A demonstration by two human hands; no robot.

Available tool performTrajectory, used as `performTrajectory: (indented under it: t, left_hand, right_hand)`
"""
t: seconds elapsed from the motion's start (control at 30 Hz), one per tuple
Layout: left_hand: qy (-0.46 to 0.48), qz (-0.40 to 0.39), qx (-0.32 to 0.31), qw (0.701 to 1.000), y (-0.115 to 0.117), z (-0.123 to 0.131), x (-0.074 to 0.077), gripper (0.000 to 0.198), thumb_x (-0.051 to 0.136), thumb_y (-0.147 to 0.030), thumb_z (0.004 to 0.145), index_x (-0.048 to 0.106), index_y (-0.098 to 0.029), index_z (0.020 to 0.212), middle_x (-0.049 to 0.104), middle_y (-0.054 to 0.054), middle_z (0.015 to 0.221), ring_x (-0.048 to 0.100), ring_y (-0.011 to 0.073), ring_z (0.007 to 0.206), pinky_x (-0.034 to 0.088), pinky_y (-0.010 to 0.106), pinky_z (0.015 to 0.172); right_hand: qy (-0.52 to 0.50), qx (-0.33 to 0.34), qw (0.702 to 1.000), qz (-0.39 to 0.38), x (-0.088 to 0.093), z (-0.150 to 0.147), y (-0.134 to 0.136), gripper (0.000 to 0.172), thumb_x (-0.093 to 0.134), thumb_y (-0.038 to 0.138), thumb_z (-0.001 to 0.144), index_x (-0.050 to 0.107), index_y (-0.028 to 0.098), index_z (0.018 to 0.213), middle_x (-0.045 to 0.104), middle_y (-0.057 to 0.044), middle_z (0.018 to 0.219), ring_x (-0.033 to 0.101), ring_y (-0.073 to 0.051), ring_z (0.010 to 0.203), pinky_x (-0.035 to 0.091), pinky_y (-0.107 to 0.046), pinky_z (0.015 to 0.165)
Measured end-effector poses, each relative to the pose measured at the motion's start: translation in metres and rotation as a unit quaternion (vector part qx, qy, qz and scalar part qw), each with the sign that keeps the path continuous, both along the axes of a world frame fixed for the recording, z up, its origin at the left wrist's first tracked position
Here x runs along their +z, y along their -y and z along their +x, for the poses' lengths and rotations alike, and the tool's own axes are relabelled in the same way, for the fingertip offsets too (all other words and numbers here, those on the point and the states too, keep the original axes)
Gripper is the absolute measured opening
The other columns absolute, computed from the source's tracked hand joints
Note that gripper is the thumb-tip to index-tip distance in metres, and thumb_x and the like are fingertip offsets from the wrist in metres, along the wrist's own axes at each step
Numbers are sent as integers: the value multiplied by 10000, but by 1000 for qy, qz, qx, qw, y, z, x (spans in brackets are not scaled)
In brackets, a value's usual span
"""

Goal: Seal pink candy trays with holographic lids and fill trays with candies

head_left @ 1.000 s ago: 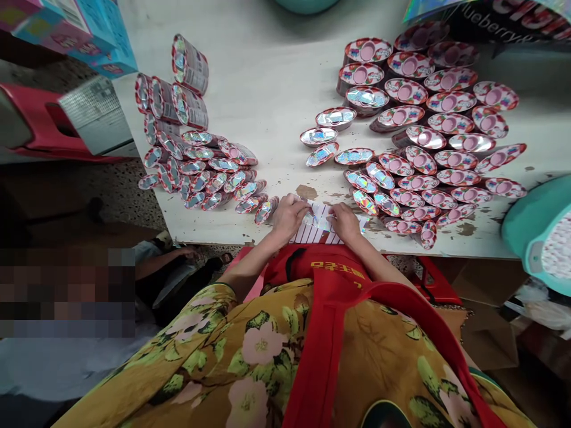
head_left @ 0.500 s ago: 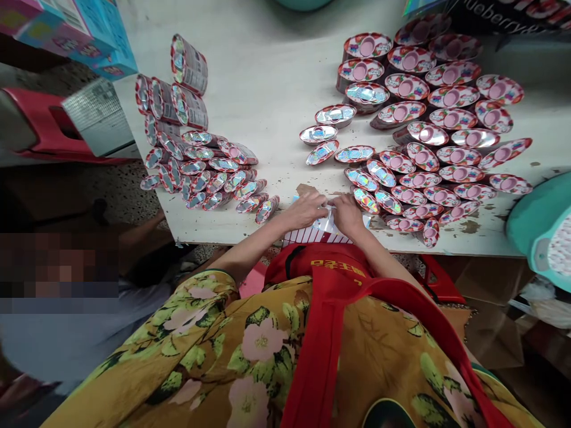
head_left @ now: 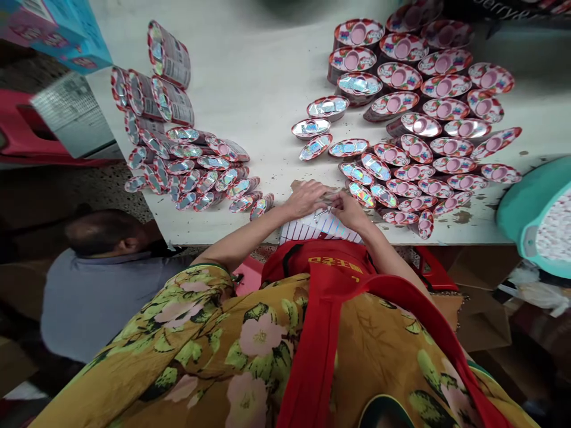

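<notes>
My left hand [head_left: 307, 199] is bent over the upper edge of a shiny white sheet with dark red lines [head_left: 307, 230], apparently stickers, at the table's front edge. My right hand [head_left: 348, 210] is beside it, thumb and fingers pinched together. Fingertips of both hands nearly meet above the sheet; whatever is between them is too small to make out. To the right stand many oval red-and-pink packs [head_left: 395, 104], several with silvery stickers across their tops, such as a pack [head_left: 328, 107]. More stickered packs [head_left: 187, 151] stand or lie in a group on the left.
A teal basin [head_left: 513, 214] with small pale pieces stands at the right. Blue and pink boxes [head_left: 57, 35] are at the far left corner, near a red stool [head_left: 22, 125] bearing a grey box [head_left: 75, 113]. Another person [head_left: 98, 291] is low at the left.
My hands stay together over the sheet; the shiny piece that showed between them earlier is now hardly visible. The view has shifted slightly, showing more of the person at left.
</notes>
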State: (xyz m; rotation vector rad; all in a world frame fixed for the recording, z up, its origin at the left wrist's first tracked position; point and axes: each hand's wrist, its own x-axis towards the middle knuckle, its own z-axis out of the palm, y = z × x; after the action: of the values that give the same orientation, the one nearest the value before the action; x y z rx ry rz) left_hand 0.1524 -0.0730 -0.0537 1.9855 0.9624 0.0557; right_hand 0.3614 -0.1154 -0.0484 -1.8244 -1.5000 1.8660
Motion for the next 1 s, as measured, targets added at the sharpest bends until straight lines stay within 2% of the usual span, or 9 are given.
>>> performTrajectory:
  t: [0.1,0.2,0.33,0.47,0.6,0.7,0.87,0.93,1.0]
  left_hand:
    - [-51,-4,23,998,-2,-29,11,253,687,-345,918,709,-234,1145,731,100,1140,587,300,1117,369,402,988]
    - [-80,-47,38,995,-3,-52,16,140,632,-252,904,743,-232,987,748,67,972,643,264,949,415,354,883]
    - [-70,-49,77,993,2,-59,17,240,590,-259,915,731,-258,1109,752,36,950,656,235,845,437,309,773]
    - [-70,4,98,993,11,-57,17,244,597,-310,942,742,-255,1130,764,78,1040,659,267,957,452,364,879]
    - [-63,64,98,991,26,-59,22,303,509,-267,993,740,-294,1187,717,107,1305,586,316,1189,377,485,1032]
    - [-51,61,91,993,41,-65,29,341,471,-220,998,714,-304,1223,622,96,1477,496,339,1344,318,554,1094]
    - [-7,14,98,995,70,-79,41,207,517,-240,989,715,-265,1044,688,93,1370,529,296,1353,332,528,1138]
    - [16,-9,153,988,75,-82,50,145,554,-267,972,696,-243,955,752,101,1162,634,264,1192,422,463,1077]
    - [35,-21,278,960,72,-79,60,105,600,-301,946,667,-235,900,746,78,971,686,226,991,504,392,960]
  right_hand:
    - [-11,-7,1000,12,4,3,4,321,565,100,777,637,159,1085,737,-62,942,670,-187,800,543,-333,793]
    - [-14,12,998,53,14,2,0,339,502,109,856,668,156,1148,752,-100,1094,700,-208,978,538,-368,920]
    - [12,89,987,132,26,-21,-18,362,554,289,963,659,190,1295,710,-115,1305,652,-255,1191,486,-393,1030]
    - [111,202,968,95,24,-54,-31,194,596,300,963,755,208,1027,776,-84,982,682,-250,945,479,-334,852]
    - [96,181,975,87,13,-61,-32,214,545,238,967,734,192,879,740,-44,837,613,-193,776,413,-288,713]
    - [81,168,979,87,6,-55,-30,219,541,234,948,722,188,835,713,-25,787,575,-176,738,388,-273,680]
    - [99,160,979,71,-1,-55,-29,214,539,230,950,735,179,881,745,-56,855,607,-191,785,414,-276,705]
    - [120,153,979,65,-2,-58,-29,206,547,236,949,745,193,910,757,-68,894,630,-210,828,444,-291,743]
    - [134,122,980,78,2,-60,-29,191,561,237,940,749,205,951,762,-82,964,649,-234,907,477,-320,812]
